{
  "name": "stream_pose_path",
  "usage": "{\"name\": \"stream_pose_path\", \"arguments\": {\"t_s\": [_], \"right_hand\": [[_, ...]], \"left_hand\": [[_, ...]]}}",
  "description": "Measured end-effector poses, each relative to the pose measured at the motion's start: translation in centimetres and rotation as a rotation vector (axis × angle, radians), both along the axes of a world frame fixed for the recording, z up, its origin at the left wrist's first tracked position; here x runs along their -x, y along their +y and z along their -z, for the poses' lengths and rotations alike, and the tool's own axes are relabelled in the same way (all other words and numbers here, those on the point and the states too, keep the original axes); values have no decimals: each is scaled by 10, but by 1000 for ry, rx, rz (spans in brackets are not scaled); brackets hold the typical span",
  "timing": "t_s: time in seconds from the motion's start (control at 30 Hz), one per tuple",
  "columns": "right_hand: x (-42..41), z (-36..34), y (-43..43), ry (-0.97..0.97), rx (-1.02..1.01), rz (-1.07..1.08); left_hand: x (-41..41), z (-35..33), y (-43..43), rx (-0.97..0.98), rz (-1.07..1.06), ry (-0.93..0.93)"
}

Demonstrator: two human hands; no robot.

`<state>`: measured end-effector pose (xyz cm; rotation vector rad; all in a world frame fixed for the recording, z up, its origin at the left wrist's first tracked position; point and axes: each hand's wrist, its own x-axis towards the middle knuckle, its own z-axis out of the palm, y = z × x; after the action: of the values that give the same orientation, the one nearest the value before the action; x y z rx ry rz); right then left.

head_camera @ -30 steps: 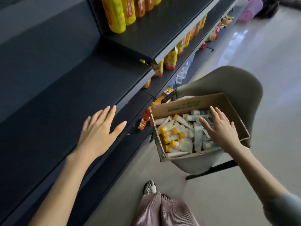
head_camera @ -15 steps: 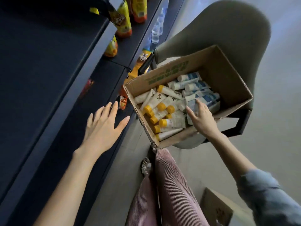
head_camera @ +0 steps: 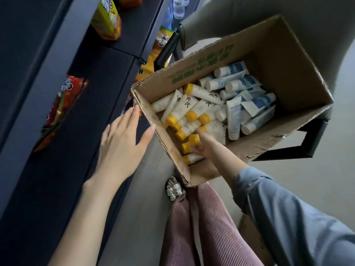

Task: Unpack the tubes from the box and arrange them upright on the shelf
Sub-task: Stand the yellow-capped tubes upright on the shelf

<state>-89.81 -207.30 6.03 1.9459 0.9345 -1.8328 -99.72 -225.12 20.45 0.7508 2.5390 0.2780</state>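
An open cardboard box [head_camera: 284, 60] rests on a grey chair. It holds several white tubes with yellow caps [head_camera: 190, 112] on its left side and several white-and-blue tubes [head_camera: 247, 93] on its right. My right hand [head_camera: 206, 145] reaches down into the near corner of the box and grips a yellow-capped tube [head_camera: 193, 140]. My left hand [head_camera: 123, 146] hovers with straight fingers just outside the box's left wall, its fingertips near the box corner. The dark shelf [head_camera: 34, 60] runs along the left.
Snack bags lie on the lower shelves: a red one [head_camera: 61, 110] and yellow ones [head_camera: 107, 18]. Clear bottles [head_camera: 178, 6] stand further back. The grey chair [head_camera: 288, 18] has a black frame [head_camera: 311, 143]. My legs and foot [head_camera: 173, 189] stand below the box.
The view has tilted down toward the box. My right hand went from the box's near rim down among the yellow-capped tubes and closed on one. My left hand moved closer to the box.
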Motion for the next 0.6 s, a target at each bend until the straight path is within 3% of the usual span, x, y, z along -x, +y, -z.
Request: {"name": "stream_pose_path", "arguments": {"t_s": [0.2, 0.33, 0.43, 0.6], "right_hand": [[5, 12, 4, 24, -14, 82], [6, -12, 6, 121, 140, 324], [0, -37, 4, 199, 207, 284], [-17, -75, -6, 406, 109, 248]], "left_hand": [[-2, -6, -1, -112, -41, -7], [0, -9, 0, -243, -90, -21], [1, -8, 2, -371, -119, 11], [6, -3, 8, -479, -140, 24]]}}
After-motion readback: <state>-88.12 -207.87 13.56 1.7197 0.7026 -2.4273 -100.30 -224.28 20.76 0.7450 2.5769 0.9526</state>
